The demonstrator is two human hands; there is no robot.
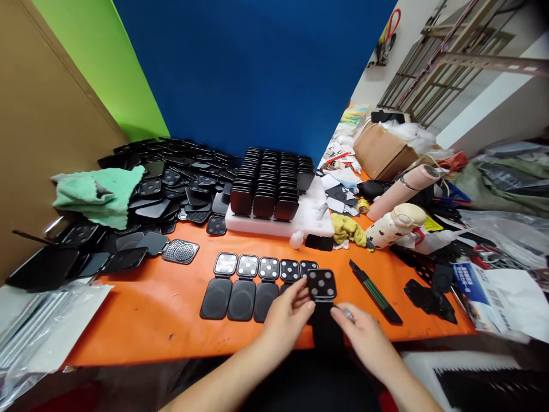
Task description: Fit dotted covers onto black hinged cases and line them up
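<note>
Gripping a black hinged case (322,297) (opened flat) with left hand (286,317) and right hand (364,337), fingers closing around it, above the orange table (146,320).

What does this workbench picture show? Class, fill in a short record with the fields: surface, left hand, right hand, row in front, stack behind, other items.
surface: orange table
left hand: left hand, fingers at the side of a black hinged case with white dots
right hand: right hand, on the lower flap of the same case
row in front: opened cases lying flat, side by side
stack behind: black cases upright in rows on a white foam block
other items: green cloth, utility knife, cardboard box
</note>
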